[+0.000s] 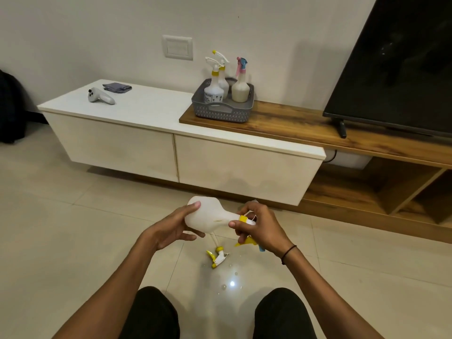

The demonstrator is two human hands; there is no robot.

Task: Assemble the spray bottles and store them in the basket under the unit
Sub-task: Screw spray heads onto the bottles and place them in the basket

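The left hand (176, 226) grips the white bottle (209, 217) lying sideways, its neck pointing to 3 o'clock. There the right hand (259, 227) closes around the yellow-collared sprayer (245, 220) at the neck. A spare sprayer (217, 256) lies on the floor at 6 o'clock below the bottle. The grey basket (223, 111) sits on the surface at 12 o'clock.

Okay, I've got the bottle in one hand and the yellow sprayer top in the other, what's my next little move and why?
Probably keep twisting the yellow collar down onto the neck: your left hand steadies the white bottle on its side, and your right hand is already pinching the sprayer at the neck. Whether it is fully seated is hidden by your fingers.
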